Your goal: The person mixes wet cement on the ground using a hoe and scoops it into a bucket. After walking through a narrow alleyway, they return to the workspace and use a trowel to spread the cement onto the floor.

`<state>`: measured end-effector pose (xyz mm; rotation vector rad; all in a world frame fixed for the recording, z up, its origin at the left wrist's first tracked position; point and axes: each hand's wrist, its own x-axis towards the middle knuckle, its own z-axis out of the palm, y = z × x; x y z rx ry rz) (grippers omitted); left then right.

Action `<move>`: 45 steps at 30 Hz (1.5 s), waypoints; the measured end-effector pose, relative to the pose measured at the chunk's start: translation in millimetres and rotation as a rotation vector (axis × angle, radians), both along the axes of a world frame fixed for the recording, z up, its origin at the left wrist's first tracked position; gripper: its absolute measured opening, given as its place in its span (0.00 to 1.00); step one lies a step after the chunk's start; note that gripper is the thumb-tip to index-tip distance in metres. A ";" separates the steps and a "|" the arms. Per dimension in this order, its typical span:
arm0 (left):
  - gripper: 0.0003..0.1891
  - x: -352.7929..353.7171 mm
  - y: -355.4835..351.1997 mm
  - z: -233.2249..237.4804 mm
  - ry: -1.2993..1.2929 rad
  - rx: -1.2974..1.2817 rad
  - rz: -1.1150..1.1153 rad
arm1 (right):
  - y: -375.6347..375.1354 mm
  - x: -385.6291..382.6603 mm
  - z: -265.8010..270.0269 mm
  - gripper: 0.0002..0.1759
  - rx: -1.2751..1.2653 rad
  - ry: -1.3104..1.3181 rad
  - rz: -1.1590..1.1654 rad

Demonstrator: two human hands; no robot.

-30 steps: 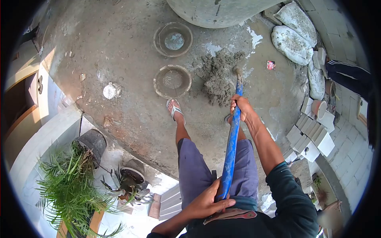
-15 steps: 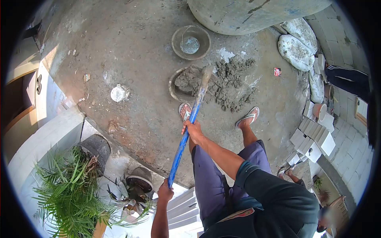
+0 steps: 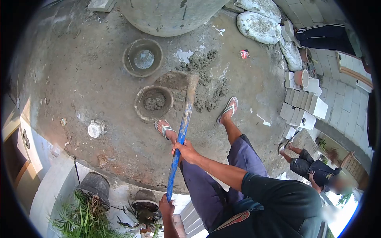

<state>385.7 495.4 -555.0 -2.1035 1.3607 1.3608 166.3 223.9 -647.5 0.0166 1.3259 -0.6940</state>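
Observation:
A long-handled hoe (image 3: pixel 185 121) slants across the middle, its shaft partly blue and worn bare towards the head. My right hand (image 3: pixel 185 151) wraps round the middle of the shaft. At the near end of the shaft my left hand (image 3: pixel 166 206) is closed. The mud-coated blade lies just beyond a round bucket (image 3: pixel 139 114), beside the wet mortar heap (image 3: pixel 204 67). Inside that bucket sits a lump of grey mortar (image 3: pixel 154 102). My left foot in a sandal (image 3: pixel 164 129) stands close to the bucket's near rim.
Another bucket (image 3: pixel 127 59) with a pale bottom stands farther off, near a large rounded vessel (image 3: pixel 170 20). Filled sacks (image 3: pixel 260 27) and stacked blocks (image 3: pixel 297 103) line the right. Potted plants (image 3: pixel 95 186) stand lower left. Another person (image 3: pixel 313 168) is at lower right.
The mortar load on the hoe blade has dropped into the bucket, and the blade has come away beyond the rim. The view has shifted, so the ground things sit farther left.

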 end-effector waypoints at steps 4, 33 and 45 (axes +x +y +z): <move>0.24 -41.1 -86.4 18.1 0.226 0.103 0.034 | -65.1 -80.2 22.8 0.04 -0.010 0.042 -0.223; 0.12 -340.8 -242.7 71.1 0.730 0.407 0.861 | -148.8 -261.9 -116.3 0.09 0.215 0.439 0.306; 0.23 -231.2 -262.0 163.0 0.788 0.230 0.337 | -71.6 -260.7 -62.1 0.11 0.305 0.070 -0.028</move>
